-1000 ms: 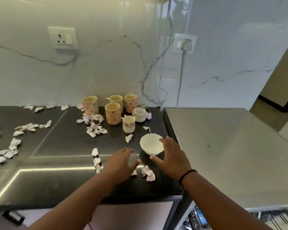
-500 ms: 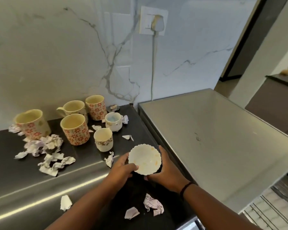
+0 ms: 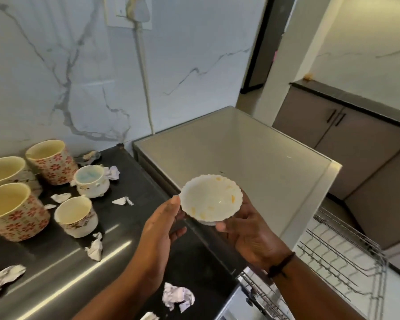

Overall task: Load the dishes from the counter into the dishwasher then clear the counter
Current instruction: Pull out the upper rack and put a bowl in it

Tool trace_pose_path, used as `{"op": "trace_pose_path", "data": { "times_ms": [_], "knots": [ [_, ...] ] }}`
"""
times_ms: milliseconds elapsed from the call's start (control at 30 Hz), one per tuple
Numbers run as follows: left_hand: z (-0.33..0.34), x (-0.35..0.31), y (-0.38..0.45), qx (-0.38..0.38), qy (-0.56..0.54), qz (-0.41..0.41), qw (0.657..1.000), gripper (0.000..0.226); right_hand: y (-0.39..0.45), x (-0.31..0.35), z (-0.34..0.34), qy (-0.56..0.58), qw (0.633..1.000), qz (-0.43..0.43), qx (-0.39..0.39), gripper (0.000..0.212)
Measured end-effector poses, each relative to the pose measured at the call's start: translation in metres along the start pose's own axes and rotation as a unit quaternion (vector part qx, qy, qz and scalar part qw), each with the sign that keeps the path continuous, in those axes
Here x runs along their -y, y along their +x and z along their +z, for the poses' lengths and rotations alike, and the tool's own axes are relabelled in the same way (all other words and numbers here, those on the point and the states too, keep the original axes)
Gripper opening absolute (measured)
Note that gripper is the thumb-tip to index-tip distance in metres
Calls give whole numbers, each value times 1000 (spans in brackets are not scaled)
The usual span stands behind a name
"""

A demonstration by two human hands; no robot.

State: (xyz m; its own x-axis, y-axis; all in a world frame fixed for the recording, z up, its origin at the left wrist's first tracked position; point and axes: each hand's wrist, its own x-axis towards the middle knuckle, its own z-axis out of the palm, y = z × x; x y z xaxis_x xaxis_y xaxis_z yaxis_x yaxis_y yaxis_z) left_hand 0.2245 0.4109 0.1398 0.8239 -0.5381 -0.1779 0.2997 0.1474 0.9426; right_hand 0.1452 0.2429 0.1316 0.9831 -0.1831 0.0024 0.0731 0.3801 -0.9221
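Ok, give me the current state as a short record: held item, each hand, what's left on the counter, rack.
held item: white scalloped bowl, upright, lifted off the counter, yellow specks inside
left hand: fingertips on the bowl's left rim
right hand: cups the bowl from below and right
counter: five mugs, one small white cup, scattered crumpled paper scraps
dishwasher rack: pulled out at lower right, visible part holds no dishes

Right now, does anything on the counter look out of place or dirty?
Yes. Crumpled scraps of white paper lie scattered over the black counter among the floral mugs. The white scalloped bowl, held by the left hand and right hand, carries yellow smears inside.
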Motion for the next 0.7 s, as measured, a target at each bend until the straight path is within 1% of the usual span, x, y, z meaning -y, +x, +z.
{"op": "trace_pose_path", "data": {
  "times_ms": [67,133,233,267,367,400,433,467,500,567,600,633,700],
  "knots": [
    [26,1,-2,43,9,18,999,57,-16,15,-17,124,991,3,48,87],
    [58,4,-3,87,34,32,995,54,-31,30,-45,216,974,0,62,88],
    [109,12,0,160,79,58,982,49,-56,40,-94,257,964,-21,57,80],
    [129,17,2,186,93,61,976,46,-67,41,-113,267,962,-31,39,80],
    [192,45,10,262,157,84,948,28,-99,48,-170,335,941,-32,-32,95],
    [207,58,14,279,191,91,937,26,-107,49,-185,345,936,-26,-69,97],
    [226,75,20,296,239,93,920,29,-118,51,-207,347,931,-20,-116,97],
    [242,92,26,318,312,100,890,35,-129,51,-231,347,922,-7,-174,96],
    [261,110,32,351,401,119,838,41,-141,50,-258,358,907,4,-223,94],
    [285,146,43,422,566,150,693,47,-161,47,-305,368,878,27,-306,92],
    [297,166,49,447,622,142,627,50,-171,43,-330,369,864,37,-340,91],
    [306,186,55,467,666,119,569,52,-181,38,-354,367,852,44,-371,90],
    [315,227,68,490,727,56,477,55,-197,24,-402,354,832,66,-421,92]
  ]
}}
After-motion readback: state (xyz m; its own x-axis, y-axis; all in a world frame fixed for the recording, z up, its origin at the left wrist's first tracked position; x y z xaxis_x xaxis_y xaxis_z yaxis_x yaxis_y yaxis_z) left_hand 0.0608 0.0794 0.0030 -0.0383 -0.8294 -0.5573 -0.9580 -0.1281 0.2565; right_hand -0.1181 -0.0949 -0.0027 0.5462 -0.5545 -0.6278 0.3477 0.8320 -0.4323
